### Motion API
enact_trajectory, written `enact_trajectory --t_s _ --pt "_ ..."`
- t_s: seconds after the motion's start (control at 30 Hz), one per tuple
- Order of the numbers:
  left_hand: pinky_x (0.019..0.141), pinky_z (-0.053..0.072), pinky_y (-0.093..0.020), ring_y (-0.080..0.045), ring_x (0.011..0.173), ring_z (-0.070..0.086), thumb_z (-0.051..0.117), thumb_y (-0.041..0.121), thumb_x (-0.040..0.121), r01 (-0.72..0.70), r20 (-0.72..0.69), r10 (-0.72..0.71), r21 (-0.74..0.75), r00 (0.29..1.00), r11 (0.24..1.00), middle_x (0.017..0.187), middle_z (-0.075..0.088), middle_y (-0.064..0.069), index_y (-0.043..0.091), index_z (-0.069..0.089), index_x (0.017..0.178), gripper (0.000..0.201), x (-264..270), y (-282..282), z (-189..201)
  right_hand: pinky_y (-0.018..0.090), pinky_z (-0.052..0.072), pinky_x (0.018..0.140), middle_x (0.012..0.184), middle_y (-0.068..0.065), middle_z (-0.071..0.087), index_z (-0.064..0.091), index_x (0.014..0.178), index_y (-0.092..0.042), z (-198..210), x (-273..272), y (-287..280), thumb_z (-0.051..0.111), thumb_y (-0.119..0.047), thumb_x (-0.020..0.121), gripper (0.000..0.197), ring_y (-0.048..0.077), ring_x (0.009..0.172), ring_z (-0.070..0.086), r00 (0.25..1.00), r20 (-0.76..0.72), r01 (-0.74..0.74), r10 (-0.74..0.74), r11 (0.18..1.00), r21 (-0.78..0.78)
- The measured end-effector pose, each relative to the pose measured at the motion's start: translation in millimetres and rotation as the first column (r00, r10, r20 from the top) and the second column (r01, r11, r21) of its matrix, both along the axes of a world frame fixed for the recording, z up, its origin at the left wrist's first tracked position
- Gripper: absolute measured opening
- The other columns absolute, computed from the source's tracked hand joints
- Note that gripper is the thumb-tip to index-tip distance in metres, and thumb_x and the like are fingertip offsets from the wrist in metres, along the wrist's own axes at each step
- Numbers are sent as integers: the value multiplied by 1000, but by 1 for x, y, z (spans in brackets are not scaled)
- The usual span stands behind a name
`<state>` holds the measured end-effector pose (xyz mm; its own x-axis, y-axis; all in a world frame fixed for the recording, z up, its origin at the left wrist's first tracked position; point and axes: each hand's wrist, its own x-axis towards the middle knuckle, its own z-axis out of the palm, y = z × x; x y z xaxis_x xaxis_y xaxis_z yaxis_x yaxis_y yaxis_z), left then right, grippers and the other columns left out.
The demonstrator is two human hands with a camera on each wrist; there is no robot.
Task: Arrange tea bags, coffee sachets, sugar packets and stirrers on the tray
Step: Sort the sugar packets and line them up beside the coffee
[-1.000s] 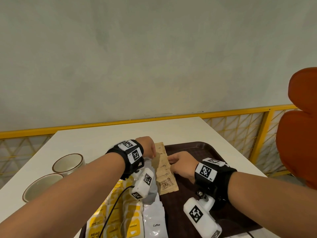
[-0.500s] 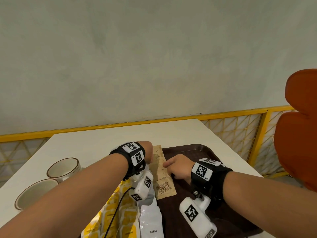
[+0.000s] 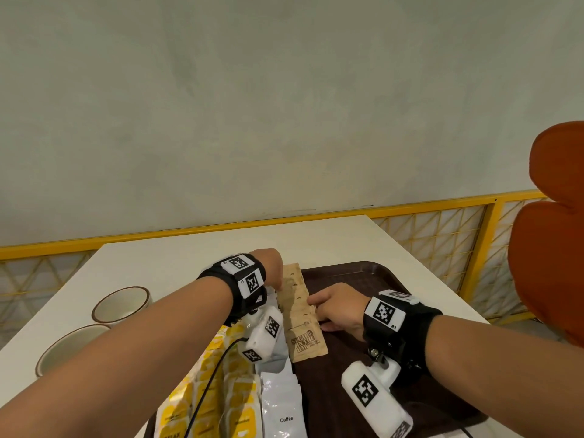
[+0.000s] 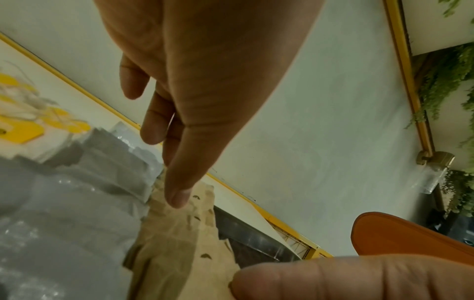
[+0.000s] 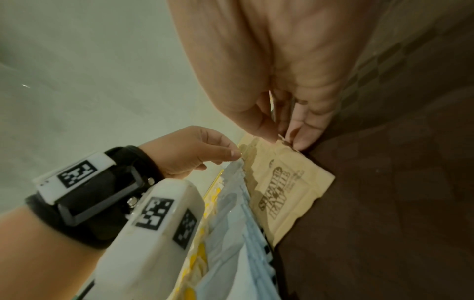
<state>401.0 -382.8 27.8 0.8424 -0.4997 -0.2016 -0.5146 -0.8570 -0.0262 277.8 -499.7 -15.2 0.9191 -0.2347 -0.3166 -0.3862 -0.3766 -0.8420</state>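
A dark brown tray [image 3: 373, 273] holds a row of overlapping brown sugar packets [image 3: 300, 314] along its left part. My left hand [image 3: 278, 284] reaches down at the row's far left edge, and its index fingertip [image 4: 179, 196] touches the packets [image 4: 177, 239] with the fingers fairly straight. From the right side my right hand [image 3: 313, 303] pinches the edge of the sugar packets [image 5: 284, 192] between thumb and fingers [image 5: 302, 140]. White coffee sachets [image 3: 281, 406] and yellow tea bags [image 3: 215, 390] lie in rows to the left of the sugar. No stirrers show.
Two cream cups with brown rims [image 3: 121, 303] [image 3: 72, 346] stand on the white table [image 3: 189, 260] to the left. An orange chair back [image 3: 556, 248] rises at the right. A yellow railing [image 3: 316, 218] runs behind the table against a grey wall.
Both hands stay at the sugar row, and the right fingers have crept slightly toward its edge. The head view has shifted a little.
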Motion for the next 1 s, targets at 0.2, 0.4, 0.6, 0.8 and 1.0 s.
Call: enact_trajectory --t_s 0.2,0.4,0.6,0.8,1.0 --pt "92 52 -32 -21 104 64 69 23 84 34 -61 -33 6 998 999 110 69 -6 7 70 108 29 1 1 -9 37 51 96 122 11 64 65 116 -5 -2 -6 7 58 9 84 35 23 112 62 1000 3 23 -23 1000 -16" --pt "92 53 -33 -19 99 66 72 25 82 -2 -42 1 -7 999 1000 106 71 -4 9 70 105 29 2 -1 -14 33 53 91 98 7 69 66 109 -7 1 -13 9 46 10 87 34 20 95 64 993 72 87 -90 995 38" --pt "91 53 -32 -19 98 66 72 26 81 7 -38 -8 -14 999 1000 105 70 -3 10 70 104 28 0 -2 -12 38 51 96 113 9 65 62 119 -7 3 -17 10 55 5 85 37 24 104 64 992 110 72 -68 997 -28" --pt "87 53 -31 -20 98 66 73 22 80 50 -116 -61 -102 991 994 102 72 -5 10 74 96 20 -7 6 -7 39 59 79 100 11 63 53 104 -15 1 -22 5 80 -11 71 43 25 88 67 1000 8 -19 20 988 -151" --pt "90 53 -34 -17 97 67 78 26 75 92 -211 -119 -130 970 987 98 74 -1 12 77 92 22 -17 6 -11 40 58 75 89 7 58 44 95 -18 4 -21 8 87 -11 64 54 19 73 59 996 -15 -88 87 970 -226"
